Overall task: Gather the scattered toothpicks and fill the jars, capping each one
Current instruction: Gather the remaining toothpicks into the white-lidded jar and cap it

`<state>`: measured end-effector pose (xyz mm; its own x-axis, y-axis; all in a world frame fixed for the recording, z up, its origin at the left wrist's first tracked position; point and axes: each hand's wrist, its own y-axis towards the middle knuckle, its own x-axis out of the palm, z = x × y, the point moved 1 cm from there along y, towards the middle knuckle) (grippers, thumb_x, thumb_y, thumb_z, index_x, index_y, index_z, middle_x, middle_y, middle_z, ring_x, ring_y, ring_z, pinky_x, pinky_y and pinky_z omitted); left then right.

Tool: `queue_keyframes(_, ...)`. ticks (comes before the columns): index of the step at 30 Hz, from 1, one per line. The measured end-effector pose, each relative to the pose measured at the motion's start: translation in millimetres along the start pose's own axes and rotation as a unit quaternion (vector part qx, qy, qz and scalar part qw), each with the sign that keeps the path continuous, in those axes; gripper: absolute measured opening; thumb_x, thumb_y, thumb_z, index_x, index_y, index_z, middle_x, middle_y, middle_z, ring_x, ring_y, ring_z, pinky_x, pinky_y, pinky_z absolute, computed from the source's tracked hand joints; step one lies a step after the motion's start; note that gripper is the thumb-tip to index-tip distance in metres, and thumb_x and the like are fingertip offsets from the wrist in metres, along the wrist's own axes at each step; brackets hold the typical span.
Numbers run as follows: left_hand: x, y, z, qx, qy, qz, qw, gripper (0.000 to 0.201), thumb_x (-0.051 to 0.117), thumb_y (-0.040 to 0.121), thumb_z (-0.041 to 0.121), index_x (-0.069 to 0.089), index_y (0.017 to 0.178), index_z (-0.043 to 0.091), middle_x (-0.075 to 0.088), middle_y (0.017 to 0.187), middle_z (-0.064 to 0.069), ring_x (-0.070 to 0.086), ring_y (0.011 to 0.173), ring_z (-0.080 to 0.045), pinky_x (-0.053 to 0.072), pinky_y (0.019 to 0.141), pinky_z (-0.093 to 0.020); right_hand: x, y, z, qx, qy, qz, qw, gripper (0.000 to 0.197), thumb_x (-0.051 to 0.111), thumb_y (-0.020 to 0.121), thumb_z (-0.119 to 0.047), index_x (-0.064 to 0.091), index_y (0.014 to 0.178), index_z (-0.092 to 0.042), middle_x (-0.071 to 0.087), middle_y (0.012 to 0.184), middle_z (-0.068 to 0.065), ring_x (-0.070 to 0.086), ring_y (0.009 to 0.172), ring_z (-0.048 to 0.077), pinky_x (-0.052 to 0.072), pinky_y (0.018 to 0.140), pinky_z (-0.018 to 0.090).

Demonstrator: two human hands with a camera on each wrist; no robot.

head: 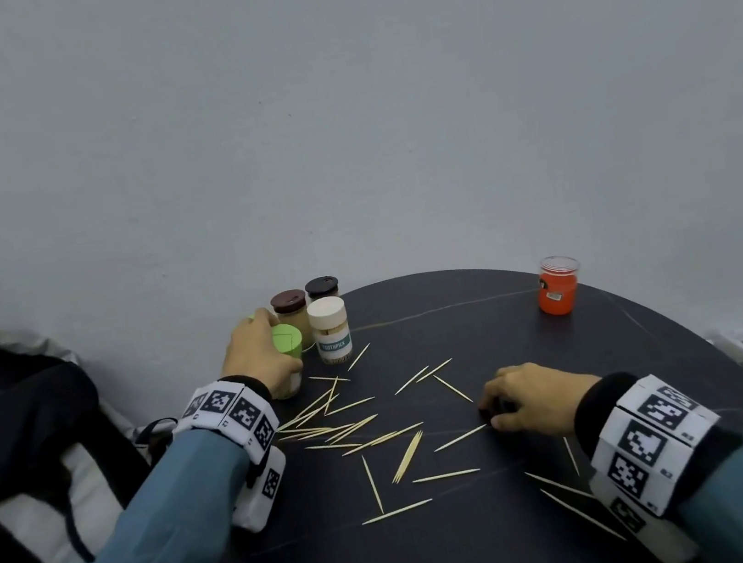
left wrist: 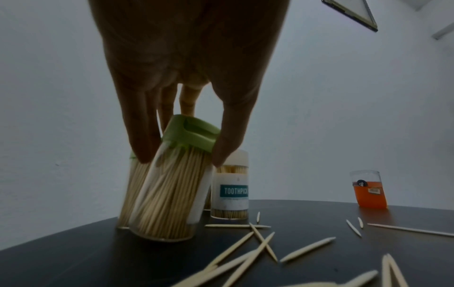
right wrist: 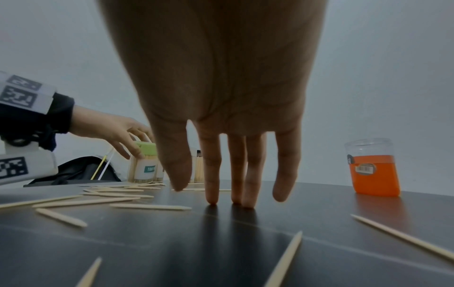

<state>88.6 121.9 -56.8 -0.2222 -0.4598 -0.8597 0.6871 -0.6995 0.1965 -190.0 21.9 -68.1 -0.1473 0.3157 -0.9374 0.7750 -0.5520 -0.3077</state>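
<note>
Resting its straight fingers on the dark table (head: 497,552), the right hand (head: 534,401) holds nothing, with toothpicks (head: 363,432) scattered all around it. Further off, the left hand (head: 257,353) grips a green-capped jar (left wrist: 172,184), thumb and fingers just under the cap, the jar tilted and packed full. To do this well, I judge the jar should be set upright before letting go, so it does not knock its neighbours. Beside it a cream-capped jar (head: 329,331) reads "TOOTHPICK"; two brown-lidded jars (head: 289,308) stand behind. Far right sits an orange container (head: 557,287), its sticker unreadable.
</note>
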Motion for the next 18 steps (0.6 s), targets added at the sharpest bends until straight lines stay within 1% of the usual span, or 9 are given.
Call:
queue_keyframes(5, -1, -2, -1, 0.002, 0.005, 0.012, 1.000, 0.065, 0.075, 0.073, 0.010, 0.048, 0.131, 0.008, 0.051, 0.128, -0.016, 0.048, 0.118, -0.031, 0.039, 0.093, -0.034, -1, 0, 0, 0.001, -0.001, -0.003, 1.000, 0.036, 0.048, 0.095, -0.028, 0.049, 0.130, -0.018, 0.046, 0.130, 0.004, 0.047, 0.118, 0.018, 0.037, 0.098, 0.026)
queue_keyframes(8, -1, -6, 0, 0.009, 0.011, 0.022, 1.000, 0.064, 0.074, 0.074, 0.010, 0.048, 0.132, 0.008, 0.048, 0.131, -0.014, 0.048, 0.118, -0.031, 0.040, 0.095, -0.037, -1, -1, 0, 0.001, -0.003, -0.006, 1.000, 0.037, 0.048, 0.095, -0.028, 0.049, 0.130, -0.017, 0.046, 0.130, 0.005, 0.047, 0.119, 0.018, 0.037, 0.098, 0.025)
queue_keyframes(11, -1, -12, 1, 0.011, 0.046, 0.025, 0.999, 0.058, 0.071, 0.077, 0.015, 0.050, 0.131, 0.012, 0.046, 0.134, -0.009, 0.046, 0.120, -0.029, 0.044, 0.094, -0.041, -1, -2, 0, 0.000, -0.004, -0.009, 1.000, 0.037, 0.048, 0.095, -0.028, 0.049, 0.130, -0.017, 0.046, 0.131, 0.005, 0.047, 0.119, 0.018, 0.037, 0.097, 0.025)
queue_keyframes(14, -2, -16, 10, 0.040, 0.062, 0.038, 0.997, 0.054, 0.070, 0.078, 0.018, 0.052, 0.129, 0.014, 0.049, 0.133, -0.008, 0.047, 0.119, -0.027, 0.043, 0.095, -0.041, -1, -4, 1, -0.006, 0.000, -0.011, 1.000, 0.037, 0.049, 0.095, -0.026, 0.049, 0.130, -0.015, 0.048, 0.131, 0.005, 0.048, 0.119, 0.019, 0.037, 0.097, 0.025)
queue_keyframes(16, -1, -18, 21, 0.067, 0.050, 0.025, 0.996, 0.050, 0.069, 0.079, 0.019, 0.053, 0.126, 0.015, 0.052, 0.128, -0.008, 0.050, 0.116, -0.026, 0.043, 0.094, -0.039, -2, -7, 3, -0.012, 0.003, -0.013, 1.000, 0.036, 0.050, 0.095, -0.026, 0.050, 0.129, -0.015, 0.050, 0.130, 0.005, 0.049, 0.118, 0.019, 0.037, 0.095, 0.025)
queue_keyframes(18, -2, -19, 36, 0.098, 0.027, 0.004, 0.995, 0.044, 0.068, 0.080, 0.019, 0.056, 0.122, 0.016, 0.057, 0.123, -0.007, 0.054, 0.111, -0.025, 0.044, 0.090, -0.036, -4, -12, 10, -0.017, 0.004, 0.000, 1.000, 0.035, 0.051, 0.094, -0.025, 0.051, 0.128, -0.015, 0.051, 0.130, 0.005, 0.048, 0.118, 0.018, 0.036, 0.095, 0.024)
